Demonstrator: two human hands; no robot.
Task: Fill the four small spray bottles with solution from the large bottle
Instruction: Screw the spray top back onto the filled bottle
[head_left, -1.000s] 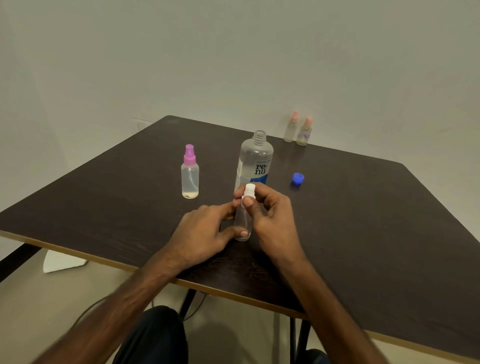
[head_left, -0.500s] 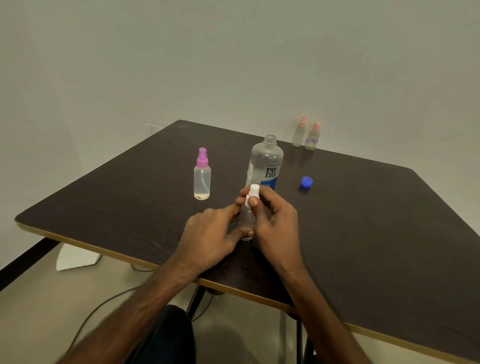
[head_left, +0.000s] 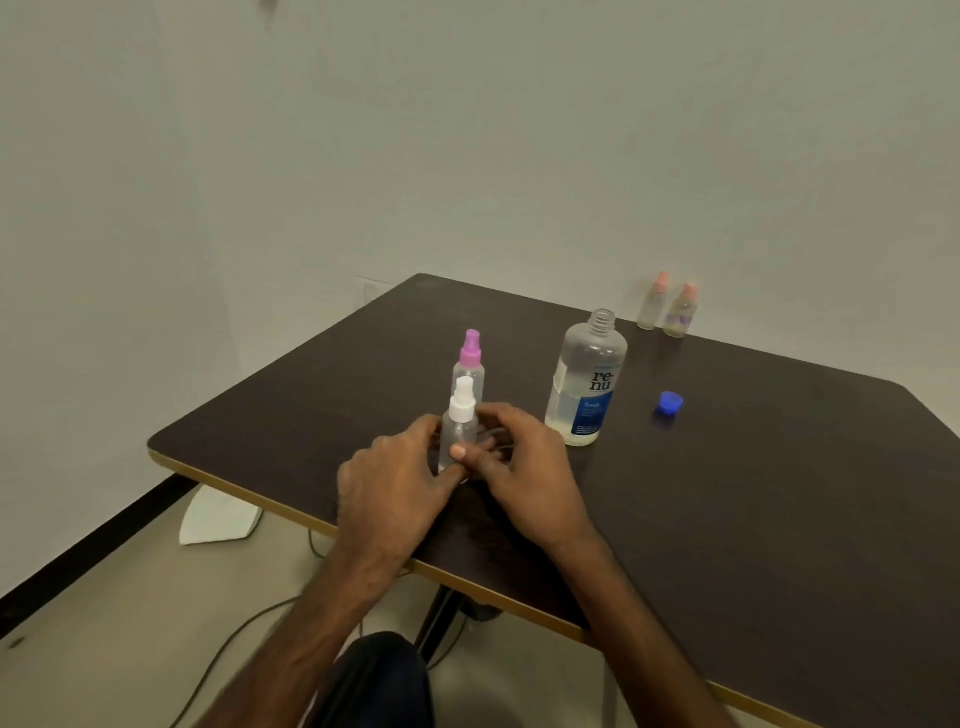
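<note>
White-capped spray bottle (head_left: 460, 415) left of large bottle (head_left: 587, 384): probably light, slick; hold mid-body. Left hand (head_left: 395, 483) grips it; right hand (head_left: 530, 467): grip unclear.

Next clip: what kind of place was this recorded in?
Probably a plain, sparsely furnished indoor room, perhaps a home or office, rather than a lab or kitchen. It has plain pale walls, a single dark table with a light edge, and a beige floor.

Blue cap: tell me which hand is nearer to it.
Right. The right hand, on the white-topped spray bottle, sits left of the blue cap; the left hand grips the bottle's other side, farther off.
</note>
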